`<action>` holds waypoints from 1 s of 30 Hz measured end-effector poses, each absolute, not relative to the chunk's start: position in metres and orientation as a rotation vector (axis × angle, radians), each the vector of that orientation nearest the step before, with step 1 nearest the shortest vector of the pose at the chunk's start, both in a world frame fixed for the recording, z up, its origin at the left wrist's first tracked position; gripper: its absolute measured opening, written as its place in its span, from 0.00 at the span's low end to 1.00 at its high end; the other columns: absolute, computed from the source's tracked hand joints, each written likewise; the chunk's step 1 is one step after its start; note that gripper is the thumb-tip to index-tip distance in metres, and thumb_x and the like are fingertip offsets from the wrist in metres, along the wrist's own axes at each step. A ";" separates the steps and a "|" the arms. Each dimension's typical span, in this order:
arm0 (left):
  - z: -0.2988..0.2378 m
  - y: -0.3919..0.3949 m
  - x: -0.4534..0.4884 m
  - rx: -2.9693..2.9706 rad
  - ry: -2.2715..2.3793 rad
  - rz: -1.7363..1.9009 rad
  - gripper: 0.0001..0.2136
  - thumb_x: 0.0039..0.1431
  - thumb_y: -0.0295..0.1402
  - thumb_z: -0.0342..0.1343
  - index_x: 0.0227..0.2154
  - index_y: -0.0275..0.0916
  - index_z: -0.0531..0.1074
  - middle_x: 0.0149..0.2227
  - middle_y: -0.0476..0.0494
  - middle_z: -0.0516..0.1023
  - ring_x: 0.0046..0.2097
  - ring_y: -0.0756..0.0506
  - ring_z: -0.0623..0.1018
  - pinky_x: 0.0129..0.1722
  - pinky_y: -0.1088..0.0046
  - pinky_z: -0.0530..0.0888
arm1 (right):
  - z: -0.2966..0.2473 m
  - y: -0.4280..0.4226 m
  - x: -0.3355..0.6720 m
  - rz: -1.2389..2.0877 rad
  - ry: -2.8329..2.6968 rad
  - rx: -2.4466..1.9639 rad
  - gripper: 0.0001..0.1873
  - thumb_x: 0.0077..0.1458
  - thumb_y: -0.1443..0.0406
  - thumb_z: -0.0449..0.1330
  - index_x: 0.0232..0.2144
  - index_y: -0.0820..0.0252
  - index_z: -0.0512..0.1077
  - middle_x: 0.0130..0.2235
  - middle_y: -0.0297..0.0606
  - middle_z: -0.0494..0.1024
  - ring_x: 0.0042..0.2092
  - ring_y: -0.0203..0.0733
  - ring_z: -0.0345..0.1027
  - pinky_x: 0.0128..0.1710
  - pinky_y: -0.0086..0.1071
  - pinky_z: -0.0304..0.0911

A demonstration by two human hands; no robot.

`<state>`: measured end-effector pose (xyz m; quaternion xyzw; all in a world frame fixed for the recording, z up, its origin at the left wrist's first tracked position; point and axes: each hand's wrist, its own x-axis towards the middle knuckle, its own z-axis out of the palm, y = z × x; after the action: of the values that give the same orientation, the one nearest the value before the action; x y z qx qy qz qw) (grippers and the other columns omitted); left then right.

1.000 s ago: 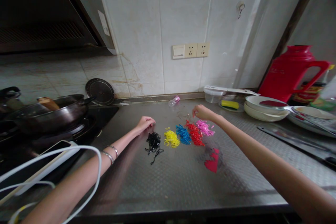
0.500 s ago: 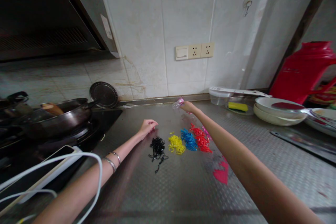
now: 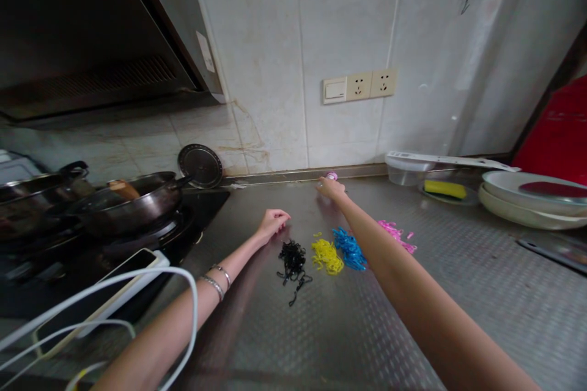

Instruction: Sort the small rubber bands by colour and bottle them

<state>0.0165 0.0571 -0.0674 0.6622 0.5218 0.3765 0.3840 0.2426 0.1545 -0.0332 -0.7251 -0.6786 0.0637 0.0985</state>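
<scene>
My right hand (image 3: 331,188) reaches to the back of the counter, its fingers closed round a small clear container with a pink top (image 3: 331,176); the hand covers most of it. My left hand (image 3: 274,223) rests on the steel counter, fingers curled together; whatever they may hold is hidden. Just in front of it lies a pile of small black bands (image 3: 292,259). Beside that are a yellow pile (image 3: 327,256) and a blue pile (image 3: 349,248) of similar small looped pieces. A pink pile (image 3: 398,235) lies past my right forearm, which hides the red pieces.
A pan (image 3: 142,204) sits on the black stove at left. A white cable (image 3: 195,299) loops over my left forearm. To the right are a plastic tub (image 3: 406,172), a yellow sponge (image 3: 444,188), stacked bowls (image 3: 527,211) and a flat blade-like tool (image 3: 550,253).
The view has swung left. My right hand has turned over the clear container, leaving mainly its pink top showing, and my forearm now covers the red pile. My left hand stays by the black bands.
</scene>
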 end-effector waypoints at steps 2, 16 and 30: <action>-0.068 0.058 0.016 1.686 1.332 0.958 0.10 0.46 0.32 0.50 0.28 0.32 0.72 0.17 0.52 0.64 0.16 0.57 0.61 0.13 0.82 0.55 | -0.033 0.151 0.244 0.199 -1.986 -2.146 0.26 0.53 0.54 0.46 0.54 0.50 0.55 0.48 0.47 0.67 0.48 0.50 0.63 0.39 0.41 0.61; -0.070 0.057 0.017 1.664 1.259 1.044 0.09 0.45 0.32 0.51 0.26 0.32 0.72 0.16 0.52 0.65 0.16 0.56 0.61 0.14 0.82 0.55 | -0.003 0.033 0.221 -0.148 -2.026 -1.576 0.24 0.51 0.55 0.50 0.53 0.42 0.57 0.46 0.40 0.65 0.46 0.45 0.59 0.37 0.31 0.59; -0.032 0.038 0.038 1.678 0.985 1.375 0.12 0.48 0.36 0.52 0.35 0.35 0.69 0.34 0.42 0.74 0.36 0.48 0.73 0.30 0.76 0.68 | -0.035 -0.021 0.215 -0.224 -2.051 -1.329 0.23 0.50 0.64 0.54 0.51 0.47 0.61 0.44 0.41 0.63 0.45 0.44 0.56 0.45 0.36 0.55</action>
<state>0.0376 0.0378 -0.0316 0.6542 0.3839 0.5362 0.3704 0.2148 -0.0206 -0.0351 -0.5100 -0.7867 -0.0858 0.3371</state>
